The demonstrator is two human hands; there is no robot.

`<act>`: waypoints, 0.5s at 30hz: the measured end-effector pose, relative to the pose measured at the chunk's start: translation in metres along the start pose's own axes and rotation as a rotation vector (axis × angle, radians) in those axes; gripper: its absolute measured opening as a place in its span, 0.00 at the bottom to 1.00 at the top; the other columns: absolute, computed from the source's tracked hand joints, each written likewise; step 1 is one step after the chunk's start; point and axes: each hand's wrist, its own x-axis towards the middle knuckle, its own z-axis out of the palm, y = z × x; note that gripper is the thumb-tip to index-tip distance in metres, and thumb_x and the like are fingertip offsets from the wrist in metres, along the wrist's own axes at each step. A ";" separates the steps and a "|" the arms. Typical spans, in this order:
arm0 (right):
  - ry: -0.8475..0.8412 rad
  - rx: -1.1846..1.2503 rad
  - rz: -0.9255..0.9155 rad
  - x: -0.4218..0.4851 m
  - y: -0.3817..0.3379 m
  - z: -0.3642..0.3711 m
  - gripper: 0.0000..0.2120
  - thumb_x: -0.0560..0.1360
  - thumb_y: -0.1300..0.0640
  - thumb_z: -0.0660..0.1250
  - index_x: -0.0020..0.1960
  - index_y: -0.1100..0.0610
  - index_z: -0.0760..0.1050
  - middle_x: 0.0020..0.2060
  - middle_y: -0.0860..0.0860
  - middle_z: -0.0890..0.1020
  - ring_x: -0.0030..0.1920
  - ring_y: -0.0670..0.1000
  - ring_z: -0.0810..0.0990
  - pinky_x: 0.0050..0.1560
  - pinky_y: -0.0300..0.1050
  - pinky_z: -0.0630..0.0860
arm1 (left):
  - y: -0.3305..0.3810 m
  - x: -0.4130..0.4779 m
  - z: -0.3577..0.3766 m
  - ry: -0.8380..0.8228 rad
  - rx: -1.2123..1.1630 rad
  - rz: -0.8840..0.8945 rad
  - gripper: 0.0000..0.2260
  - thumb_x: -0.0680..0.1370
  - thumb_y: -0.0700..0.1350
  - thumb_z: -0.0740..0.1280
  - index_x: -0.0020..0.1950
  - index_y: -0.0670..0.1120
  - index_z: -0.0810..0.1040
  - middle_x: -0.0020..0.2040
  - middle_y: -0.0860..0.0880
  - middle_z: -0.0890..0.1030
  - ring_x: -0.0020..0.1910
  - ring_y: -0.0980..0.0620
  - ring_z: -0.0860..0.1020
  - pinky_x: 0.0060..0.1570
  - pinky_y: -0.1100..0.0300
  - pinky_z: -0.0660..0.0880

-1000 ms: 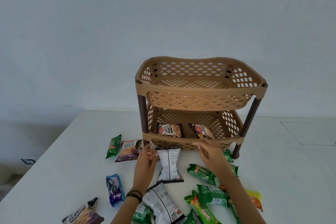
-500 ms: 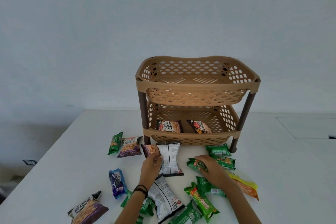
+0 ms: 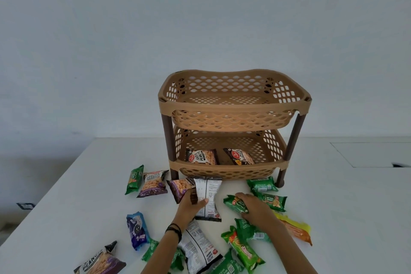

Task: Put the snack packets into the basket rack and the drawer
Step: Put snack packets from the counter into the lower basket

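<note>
A tan two-tier basket rack [image 3: 233, 171] stands on the white table. Its lower basket holds two peanut packets [image 3: 202, 156], side by side; the upper basket looks bare. Several snack packets lie scattered in front of the rack. My left hand [image 3: 190, 206] grips a white-backed peanut packet [image 3: 208, 193] and touches a purple peanut packet [image 3: 179, 187] beside it. My right hand [image 3: 253, 208] closes on a green biscuit packet [image 3: 235, 203] lying on the table. No drawer is in view.
More green packets [image 3: 262, 185] lie by the rack's right leg, an orange-yellow packet [image 3: 295, 229] behind my right wrist, a blue packet [image 3: 136, 229] at left. The table's left edge [image 3: 44, 200] runs diagonally. A recessed panel [image 3: 373, 153] sits at far right.
Both hands drew back from the lower basket's front rim to the packets on the table. The left took the white-backed packet, the right the green one. The view pulled back.
</note>
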 end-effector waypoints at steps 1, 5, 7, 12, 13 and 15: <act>-0.004 -0.011 0.005 0.001 0.000 0.000 0.29 0.73 0.58 0.66 0.71 0.52 0.60 0.63 0.54 0.74 0.62 0.54 0.73 0.57 0.46 0.73 | -0.001 0.000 0.000 -0.006 -0.023 -0.003 0.19 0.74 0.44 0.71 0.62 0.45 0.69 0.58 0.48 0.78 0.55 0.52 0.76 0.56 0.60 0.72; -0.009 -0.038 0.012 0.003 -0.001 0.002 0.30 0.73 0.58 0.66 0.71 0.51 0.59 0.62 0.54 0.74 0.62 0.54 0.73 0.56 0.47 0.73 | -0.005 0.002 0.000 -0.033 -0.071 -0.017 0.21 0.72 0.44 0.73 0.61 0.47 0.68 0.54 0.51 0.78 0.53 0.53 0.77 0.54 0.62 0.72; -0.008 -0.042 0.003 0.003 -0.002 0.002 0.30 0.73 0.58 0.66 0.71 0.50 0.59 0.61 0.54 0.74 0.61 0.54 0.73 0.55 0.47 0.74 | -0.005 0.003 0.000 -0.041 -0.047 -0.021 0.21 0.71 0.44 0.74 0.60 0.49 0.68 0.53 0.53 0.77 0.53 0.54 0.77 0.54 0.62 0.72; 0.038 0.099 -0.022 -0.001 0.000 -0.008 0.29 0.71 0.57 0.65 0.70 0.49 0.63 0.58 0.53 0.76 0.57 0.52 0.75 0.54 0.47 0.75 | -0.005 0.002 -0.001 -0.085 -0.026 0.031 0.18 0.71 0.45 0.74 0.57 0.54 0.71 0.53 0.58 0.79 0.51 0.63 0.77 0.45 0.74 0.72; 0.056 0.152 -0.037 -0.002 0.000 -0.013 0.28 0.71 0.57 0.66 0.69 0.49 0.64 0.58 0.52 0.77 0.56 0.51 0.75 0.55 0.47 0.75 | -0.005 0.002 -0.002 -0.089 -0.020 0.037 0.19 0.71 0.45 0.74 0.59 0.52 0.72 0.55 0.56 0.79 0.53 0.60 0.77 0.49 0.70 0.72; 0.091 0.260 -0.083 -0.005 0.000 -0.024 0.27 0.71 0.57 0.67 0.69 0.48 0.65 0.58 0.50 0.77 0.54 0.47 0.76 0.54 0.43 0.76 | -0.005 0.002 -0.004 -0.112 -0.001 0.056 0.21 0.70 0.45 0.74 0.60 0.51 0.73 0.55 0.56 0.80 0.53 0.60 0.78 0.50 0.69 0.73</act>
